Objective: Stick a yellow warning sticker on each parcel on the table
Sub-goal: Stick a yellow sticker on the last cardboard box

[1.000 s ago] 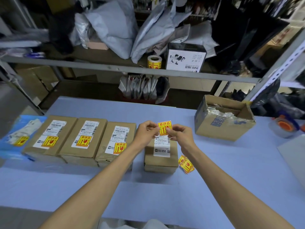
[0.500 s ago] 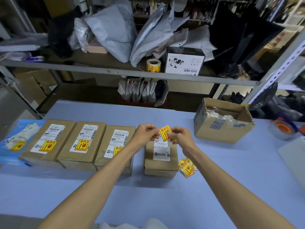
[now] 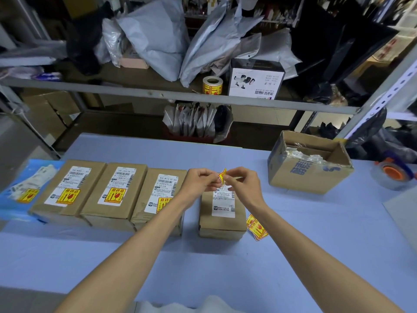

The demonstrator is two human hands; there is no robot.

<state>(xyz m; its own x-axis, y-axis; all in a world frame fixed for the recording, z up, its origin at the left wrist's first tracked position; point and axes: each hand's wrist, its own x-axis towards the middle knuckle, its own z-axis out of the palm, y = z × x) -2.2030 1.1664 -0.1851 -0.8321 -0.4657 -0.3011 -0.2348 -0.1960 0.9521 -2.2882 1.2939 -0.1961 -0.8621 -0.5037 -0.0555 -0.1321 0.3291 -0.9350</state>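
My left hand (image 3: 198,181) and my right hand (image 3: 242,184) both pinch one yellow warning sticker (image 3: 222,176), curled between the fingertips above a small brown parcel (image 3: 222,219). That parcel shows only a white shipping label. To its left lie three brown parcels (image 3: 67,190) (image 3: 115,195) (image 3: 158,199), each with a yellow sticker on it. A blue mailer bag (image 3: 20,190) at the far left also carries a yellow sticker. Several loose yellow stickers (image 3: 257,228) lie on the table just right of the small parcel.
An open cardboard box (image 3: 309,163) stands at the back right of the blue table (image 3: 293,256). A tape dispenser (image 3: 393,172) sits at the right edge. A sticker roll (image 3: 212,85) and a white box (image 3: 256,81) stand on the shelf behind, among grey mailer bags.
The sticker was flat and facing me; it is now bent and curled between both hands. The hands stay above the small parcel.
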